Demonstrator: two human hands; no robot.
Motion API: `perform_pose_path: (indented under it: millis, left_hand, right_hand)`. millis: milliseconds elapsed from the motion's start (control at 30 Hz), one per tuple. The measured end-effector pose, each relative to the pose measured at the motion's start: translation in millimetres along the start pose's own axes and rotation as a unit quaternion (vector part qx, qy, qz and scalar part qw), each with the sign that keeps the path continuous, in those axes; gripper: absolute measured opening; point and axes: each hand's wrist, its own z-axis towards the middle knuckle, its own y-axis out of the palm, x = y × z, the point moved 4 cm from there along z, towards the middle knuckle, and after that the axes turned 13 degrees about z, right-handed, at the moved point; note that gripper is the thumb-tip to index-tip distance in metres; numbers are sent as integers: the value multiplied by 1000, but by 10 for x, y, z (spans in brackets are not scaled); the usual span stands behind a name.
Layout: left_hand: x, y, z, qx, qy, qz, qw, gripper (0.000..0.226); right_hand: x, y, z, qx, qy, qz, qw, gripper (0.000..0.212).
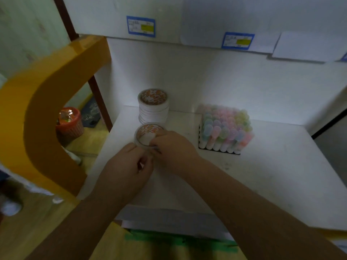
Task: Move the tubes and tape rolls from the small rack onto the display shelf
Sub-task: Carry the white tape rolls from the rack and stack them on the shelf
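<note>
Between both hands point(150, 156), apparently gripped, sits a tape roll point(148, 135).

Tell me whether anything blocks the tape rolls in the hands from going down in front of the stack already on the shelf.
Nothing visible does. The left hand and right hand hold the tape rolls just in front of the standing stack; the tube block sits apart to the right on the shelf.

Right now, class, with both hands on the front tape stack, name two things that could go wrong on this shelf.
1. The front tape stack, held by the left hand and right hand, sits close to the back tape stack; a push forward might knock it over.
2. The tubes stand packed upright beside the right hand; a sideways sweep of the forearm could tip them.
</note>
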Motion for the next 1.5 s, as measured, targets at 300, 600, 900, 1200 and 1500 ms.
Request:
perform_pose_path:
  millis: [300,600,900,1200,1500]
  left_hand:
    - [648,-131,228,-18,14,18,1000,27]
    - [2188,29,172,-49,132,-24,990,37]
    - [3835,231,-586,-77,225,-80,968,42]
    - [5332,542,-1207,-114,262,-131,949,45]
    - [6510,1068,-1149,-163,318,-158,921,39]
  right_hand:
    - [312,-735,-1063,179,66,32,981,37]
    - [771,-1447,-2778,278,192,-4,941,39]
    - [973,-1756,-4656,302,264,-13,916,34]
    - [1421,-2121,-6231,341,347,-22,874,34]
    - [2061,-2303,-7093,366,411,-23,835,36]
